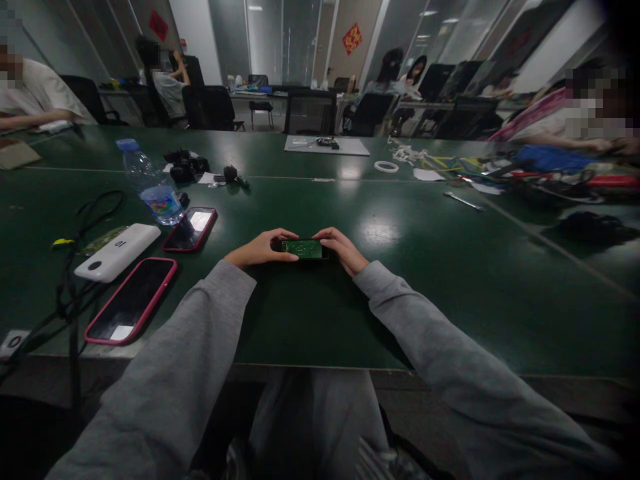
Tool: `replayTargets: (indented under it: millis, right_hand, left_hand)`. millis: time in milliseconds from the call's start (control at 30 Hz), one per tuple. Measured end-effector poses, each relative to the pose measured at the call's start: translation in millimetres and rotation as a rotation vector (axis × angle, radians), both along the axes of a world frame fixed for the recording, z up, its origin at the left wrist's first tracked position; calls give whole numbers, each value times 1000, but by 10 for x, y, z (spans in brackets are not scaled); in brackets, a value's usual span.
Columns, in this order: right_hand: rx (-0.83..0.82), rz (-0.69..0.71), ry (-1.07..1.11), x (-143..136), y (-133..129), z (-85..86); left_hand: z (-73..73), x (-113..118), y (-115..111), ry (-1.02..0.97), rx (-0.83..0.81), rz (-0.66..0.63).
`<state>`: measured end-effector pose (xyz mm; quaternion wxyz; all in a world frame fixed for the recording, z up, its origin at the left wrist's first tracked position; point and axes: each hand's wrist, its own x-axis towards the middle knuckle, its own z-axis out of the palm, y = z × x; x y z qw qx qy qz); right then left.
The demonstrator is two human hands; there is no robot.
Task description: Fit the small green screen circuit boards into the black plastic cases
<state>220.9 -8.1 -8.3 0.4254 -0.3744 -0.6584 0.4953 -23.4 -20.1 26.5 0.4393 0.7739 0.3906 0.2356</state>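
Over the green table, a dark smartphone (pixel 306 249) lies sideways between my two hands, its lit screen mostly green with small pale marks too fine to read. My left hand (pixel 263 248) grips its left end, thumb along the lower edge and fingers at the upper edge. At the opposite end, my right hand (pixel 344 248) is curled round the phone, fingertips on its top right corner. Part of the right thumb is hidden. Both forearms, in grey sleeves, reach in from the near edge.
To the left lie a red-edged phone (pixel 131 301), another such phone (pixel 191 229), a white power bank (pixel 119 252), black cables and a plastic water bottle (pixel 153 183). A wrench (pixel 464 201), a tape roll (pixel 387 167) and tangled wires lie right. Several people sit around.
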Motion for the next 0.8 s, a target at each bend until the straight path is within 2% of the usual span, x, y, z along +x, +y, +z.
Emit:
replayTargets:
  millis: [267, 467, 800]
  right_hand:
    - [112, 30, -91, -11, -8, -31]
    - [134, 38, -90, -4, 11, -68]
    - [130, -31, -81, -28, 16, -73]
  left_hand:
    - [-17, 23, -6, 19, 43, 8]
    - [-27, 56, -12, 22, 65, 15]
    - [-9, 103, -54, 49, 99, 37]
